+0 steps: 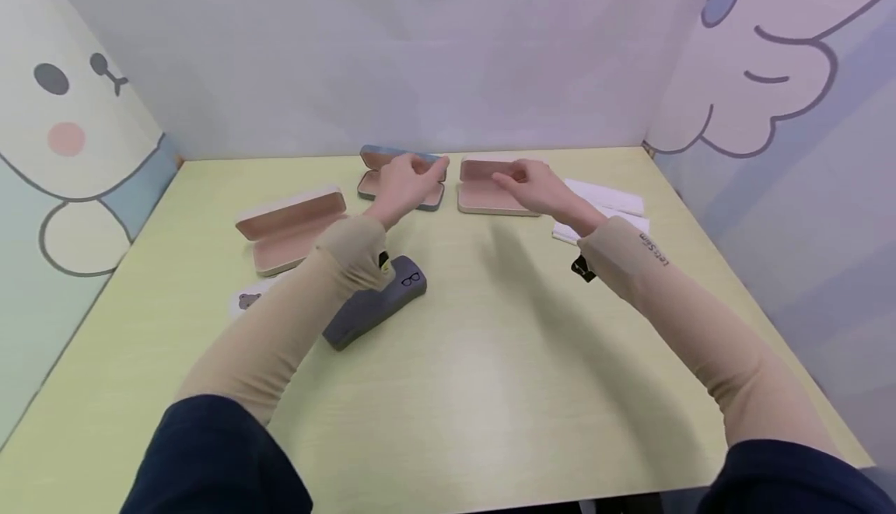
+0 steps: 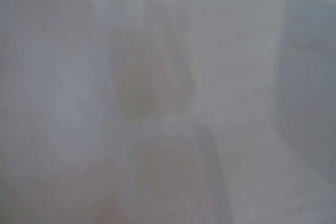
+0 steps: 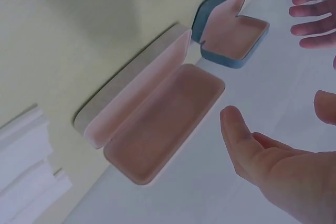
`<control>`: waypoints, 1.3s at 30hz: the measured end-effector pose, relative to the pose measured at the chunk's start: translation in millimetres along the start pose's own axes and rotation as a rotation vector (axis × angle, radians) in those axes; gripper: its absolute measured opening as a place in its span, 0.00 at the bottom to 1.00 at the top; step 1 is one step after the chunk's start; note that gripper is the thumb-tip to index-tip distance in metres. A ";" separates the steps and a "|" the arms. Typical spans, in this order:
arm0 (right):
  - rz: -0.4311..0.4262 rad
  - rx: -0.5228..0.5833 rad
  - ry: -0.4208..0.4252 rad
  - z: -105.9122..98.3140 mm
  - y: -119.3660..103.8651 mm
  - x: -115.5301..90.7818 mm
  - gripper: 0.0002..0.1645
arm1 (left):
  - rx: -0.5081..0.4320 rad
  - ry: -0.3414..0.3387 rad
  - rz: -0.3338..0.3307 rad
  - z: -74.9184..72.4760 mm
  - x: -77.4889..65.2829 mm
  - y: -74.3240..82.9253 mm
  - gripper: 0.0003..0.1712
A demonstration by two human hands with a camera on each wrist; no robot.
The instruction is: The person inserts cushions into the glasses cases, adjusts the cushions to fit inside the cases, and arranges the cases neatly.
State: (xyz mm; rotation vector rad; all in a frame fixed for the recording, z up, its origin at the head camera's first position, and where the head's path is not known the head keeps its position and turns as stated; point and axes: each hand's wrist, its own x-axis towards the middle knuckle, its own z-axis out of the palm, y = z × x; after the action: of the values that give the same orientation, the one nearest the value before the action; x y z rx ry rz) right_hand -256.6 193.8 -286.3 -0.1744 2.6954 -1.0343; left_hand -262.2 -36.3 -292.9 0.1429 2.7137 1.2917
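Pink-lined and round-cornered, the oblong case and smaller blue case lie open near my right hand and left hand, fingers relaxed and parted.

Three open cases, one closed case, one left hand, one right hand
One open case is left of the left hand, one near it, one near the right hand. Right of the right hand, at least two white strips; left of the left hand, one bear-print piece.
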 end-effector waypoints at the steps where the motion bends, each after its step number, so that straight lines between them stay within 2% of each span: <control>1: 0.013 0.001 0.009 -1.9 1.9 1.2 0.39 | -0.004 -0.004 -0.015 2.9 3.9 2.0 0.38; 4: 0.039 0.014 0.039 -6.2 8.2 6.1 0.42 | -0.001 -0.006 -0.058 11.4 15.2 5.5 0.37; 9: 0.067 0.032 0.074 -11.4 19.4 14.3 0.44 | -0.019 0.017 -0.096 26.5 31.0 7.3 0.29; 15: 0.119 0.082 0.127 -15.5 32.4 22.9 0.45 | -0.074 0.012 -0.141 38.5 41.2 9.5 0.32; 17: 0.149 0.083 0.143 -16.8 36.7 26.4 0.45 | -0.087 -0.008 -0.159 41.4 44.3 9.9 0.31; 20: 0.180 0.070 0.176 -17.7 42.0 31.9 0.39 | -0.084 -0.019 -0.182 45.0 49.3 9.9 0.29; 24: 0.214 0.074 0.192 -17.6 47.9 37.7 0.29 | -0.099 -0.037 -0.228 49.4 56.0 9.7 0.36; 30: 0.259 0.176 0.157 -17.4 54.8 42.9 0.27 | -0.131 -0.081 -0.280 57.3 66.7 9.9 0.45; 36: 0.351 0.380 0.151 -16.0 65.8 46.8 0.29 | -0.139 -0.086 -0.301 70.5 77.4 10.6 0.44; 39: 0.379 0.395 0.141 -13.9 71.1 48.3 0.34 | -0.130 -0.080 -0.306 78.0 81.2 10.5 0.44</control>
State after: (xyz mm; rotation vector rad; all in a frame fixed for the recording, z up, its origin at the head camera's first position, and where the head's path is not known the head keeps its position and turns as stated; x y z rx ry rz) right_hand -308.5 245.8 -333.1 0.4773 2.4326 -1.4556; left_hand -329.5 41.5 -339.8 -0.2199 2.4550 1.3306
